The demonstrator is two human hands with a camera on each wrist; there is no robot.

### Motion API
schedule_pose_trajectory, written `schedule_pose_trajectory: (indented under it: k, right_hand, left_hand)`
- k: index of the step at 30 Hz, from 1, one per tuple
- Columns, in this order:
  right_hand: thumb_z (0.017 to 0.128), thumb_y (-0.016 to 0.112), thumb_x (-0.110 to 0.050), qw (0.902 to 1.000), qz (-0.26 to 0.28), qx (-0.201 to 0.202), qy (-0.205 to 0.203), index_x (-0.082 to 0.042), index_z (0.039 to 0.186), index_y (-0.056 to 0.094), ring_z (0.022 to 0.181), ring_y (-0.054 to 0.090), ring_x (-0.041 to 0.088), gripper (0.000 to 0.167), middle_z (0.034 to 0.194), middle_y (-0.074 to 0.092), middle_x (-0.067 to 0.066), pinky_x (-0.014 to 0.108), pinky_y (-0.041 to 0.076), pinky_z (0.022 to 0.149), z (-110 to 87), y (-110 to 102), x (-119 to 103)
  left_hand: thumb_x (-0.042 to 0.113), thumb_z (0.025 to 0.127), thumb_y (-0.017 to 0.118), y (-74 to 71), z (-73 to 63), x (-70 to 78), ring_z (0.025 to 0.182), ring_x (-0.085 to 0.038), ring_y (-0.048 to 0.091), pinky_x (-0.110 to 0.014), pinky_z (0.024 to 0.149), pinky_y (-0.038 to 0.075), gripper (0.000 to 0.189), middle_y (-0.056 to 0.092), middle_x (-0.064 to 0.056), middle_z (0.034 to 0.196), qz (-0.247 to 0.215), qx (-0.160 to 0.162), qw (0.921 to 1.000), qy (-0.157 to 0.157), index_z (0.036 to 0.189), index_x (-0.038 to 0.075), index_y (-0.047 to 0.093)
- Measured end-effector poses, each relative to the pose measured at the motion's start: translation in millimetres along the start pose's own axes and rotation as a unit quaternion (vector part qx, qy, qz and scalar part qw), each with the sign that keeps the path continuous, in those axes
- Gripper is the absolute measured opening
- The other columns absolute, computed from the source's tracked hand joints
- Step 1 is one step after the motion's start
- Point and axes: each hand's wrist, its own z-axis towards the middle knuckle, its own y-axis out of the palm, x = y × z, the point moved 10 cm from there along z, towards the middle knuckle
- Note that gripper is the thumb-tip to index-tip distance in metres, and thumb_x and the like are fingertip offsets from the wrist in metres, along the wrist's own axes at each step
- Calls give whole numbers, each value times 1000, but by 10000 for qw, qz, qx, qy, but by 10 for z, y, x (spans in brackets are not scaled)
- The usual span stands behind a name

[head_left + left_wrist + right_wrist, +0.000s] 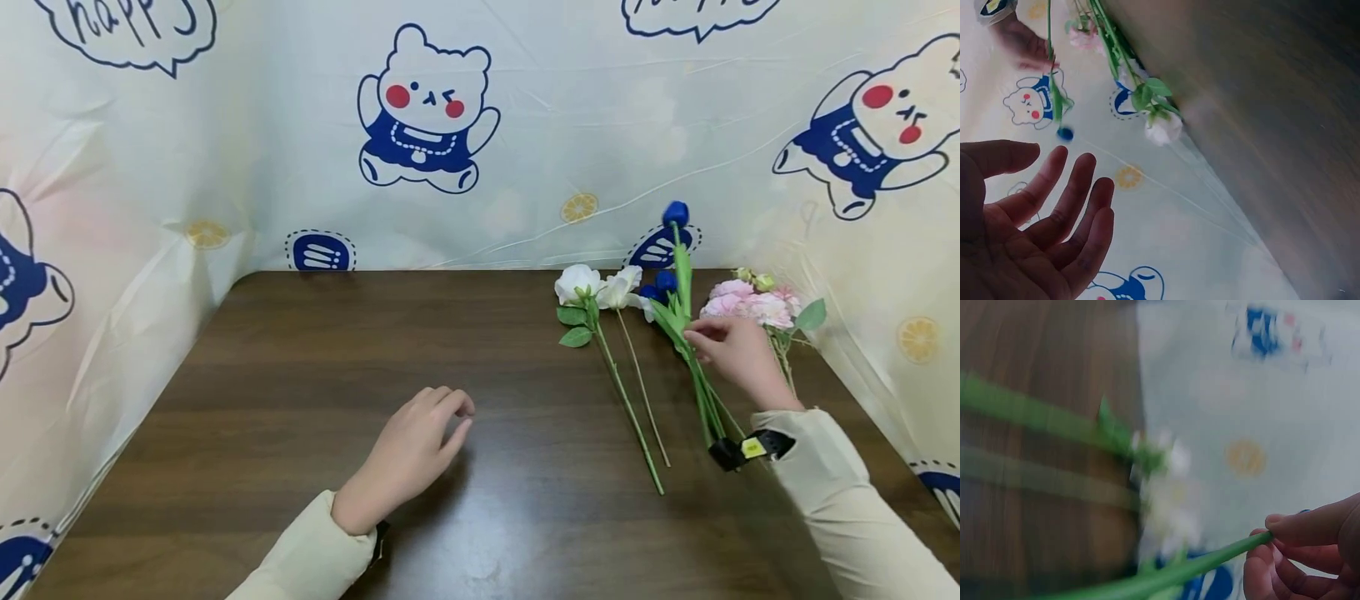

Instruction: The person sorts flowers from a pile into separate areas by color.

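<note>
My right hand (738,354) pinches the green stem (1210,559) of a blue tulip (676,214) between thumb and fingers. In the head view the tulip stands raised, bloom upward against the backdrop; the left wrist view shows its blurred bloom (1065,133) apart from the other flowers. Behind its leaves, more blue blooms (664,283) lie at the table's far edge. Pink flowers (757,307) with green leaves lie just beyond my right hand. Left of the tulips are a white rose (576,283) and another white flower (618,288). My left hand (412,446) hovers over the table, fingers loosely bent, holding nothing.
The brown wooden table (300,375) is bounded by a pale printed backdrop (525,150) at the back and both sides. Long stems (630,408) of the white flowers reach toward the table's middle right. A black wrist device (750,450) sits on my right sleeve.
</note>
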Motion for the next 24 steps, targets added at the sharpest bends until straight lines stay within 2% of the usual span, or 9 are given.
schedule_pose_trajectory:
  k: [2,6,10,15,24]
  right_hand:
    - [91,60,-15,9995,-228,-114,173,9,98,67,54,57,3,25,77,68,21,22,44,51,38,-31,241]
    - [92,59,-17,9963,-305,-466,661,11,100,65,56,61,9,30,78,69,20,25,46,52,68,5,634]
    - [92,59,-17,9909,-304,-855,991,12,102,64,59,60,9,31,75,69,14,27,45,56,79,106,887]
    - [91,59,-19,9866,-543,-1082,1091,8,99,67,59,58,8,29,71,69,7,28,42,55,86,191,1031]
    - [89,60,-15,9835,-423,-1299,1189,11,93,66,58,57,8,27,74,68,11,27,45,55,74,323,1143]
  left_hand:
    - [14,86,65,2,-6,-7,79,-10,55,-25,70,47,5,62,8,86,101,40,9999,50,91,16,64]
    - [13,84,67,4,-12,3,79,-12,55,-27,71,47,7,62,7,83,322,131,9992,205,90,14,63]
    - [13,84,67,12,-11,-4,80,-13,56,-29,72,48,7,62,6,83,507,196,9981,290,89,16,63]
    - [13,83,67,-1,-12,-14,80,-15,57,-30,72,48,7,63,4,84,507,318,9976,341,90,15,64]
    - [11,82,68,-7,-11,-27,80,-17,58,-32,73,48,7,64,1,84,464,408,9975,334,89,12,64]
